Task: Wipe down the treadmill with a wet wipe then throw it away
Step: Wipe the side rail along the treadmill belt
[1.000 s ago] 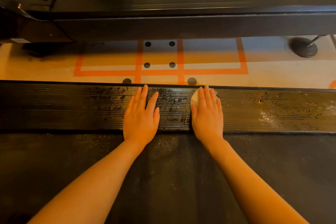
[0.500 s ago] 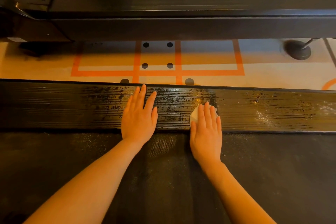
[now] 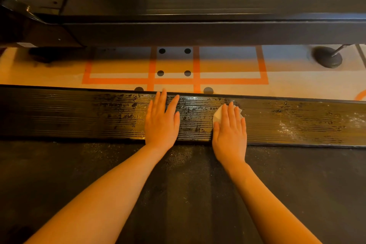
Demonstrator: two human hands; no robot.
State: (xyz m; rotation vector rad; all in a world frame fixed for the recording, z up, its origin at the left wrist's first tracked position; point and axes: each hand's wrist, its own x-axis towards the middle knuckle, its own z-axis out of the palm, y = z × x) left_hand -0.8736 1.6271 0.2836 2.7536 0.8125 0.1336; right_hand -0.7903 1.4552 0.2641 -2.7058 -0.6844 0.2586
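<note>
Lying flat with straight fingers, both hands press the side rail [image 3: 79,113], right hand [image 3: 229,130] over the wet wipe [image 3: 217,114], left hand [image 3: 161,123] bare.

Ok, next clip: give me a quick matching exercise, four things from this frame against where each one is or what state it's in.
Things:
1. left hand
2. wet wipe
3. ribbed side rail
4. orange tape lines

Places or states:
A. on the pale floor beyond the rail
B. flat and bare on the rail
C. under the right hand
D. streaked wet, dusty further right

Pairs: 1-B, 2-C, 3-D, 4-A
</note>
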